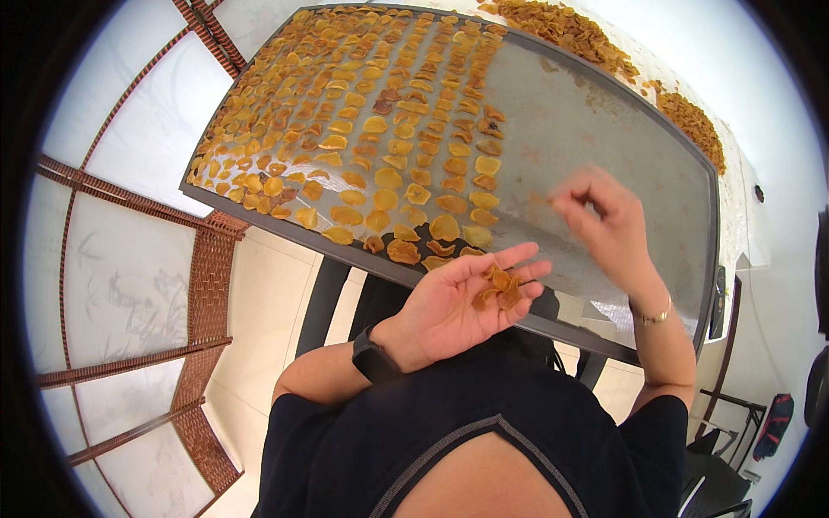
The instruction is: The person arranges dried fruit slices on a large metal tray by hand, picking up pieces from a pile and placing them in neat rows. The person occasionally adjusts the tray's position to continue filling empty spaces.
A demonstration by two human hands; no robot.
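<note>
My left hand (447, 311) is palm up over the near edge of a framed mesh rack (622, 142). Several thin orange-brown dried slices (502, 288), apparently fruit or vegetable, rest on its fingers. My right hand (602, 220) hovers above the bare mesh to the right, thumb and forefinger close together. Motion blur hides whether a slice is between those fingertips. Rows of flat yellow-orange slices (388, 178) cover the left and middle of the rack. They lie mostly apart in the near rows and tighter toward the far left.
Beyond the rack's far edge, a large heap of slices (563, 29) and a smaller heap (693, 126) lie on a pale patterned surface. A folding screen (129, 259) with woven brown borders stands at left. Black furniture (715, 479) is at lower right.
</note>
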